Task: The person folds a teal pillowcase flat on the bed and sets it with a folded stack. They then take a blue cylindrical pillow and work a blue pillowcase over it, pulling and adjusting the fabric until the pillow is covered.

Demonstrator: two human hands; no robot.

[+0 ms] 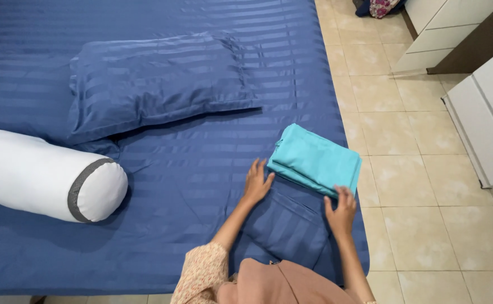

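The person leans over the near edge of a bed (162, 191) made up in a dark blue striped sheet, and both hands are down by a folded teal cloth (315, 159) that lies flat on the sheet near the bed's right edge, close to the floor side. The left hand (256, 181) rests palm down on the sheet just beside the cloth's left corner, its fingers stretched out and slightly spread, the tips touching or almost touching the cloth's folded edge; it grips nothing. The right hand (341, 209) is at the cloth's near right corner, fingers loosely extended with the tips laid on or tucked at the lowest fold; I cannot tell whether it pinches the cloth or merely touches it. The cloth is folded into a neat stack of layers, turned at an angle to the bed's edge, with its layered edges facing the hands. Further up the bed from the cloth, toward the middle, lies a pillow (156, 84) in the same blue striped cover, flat and well apart from the cloth. To the left of the cloth, across a stretch of bare sheet, a white bolster (43, 174) with a grey band around its end lies on its side. Right of the bed runs a beige tiled floor (426, 186), and white drawers (485, 112) stand beyond it.
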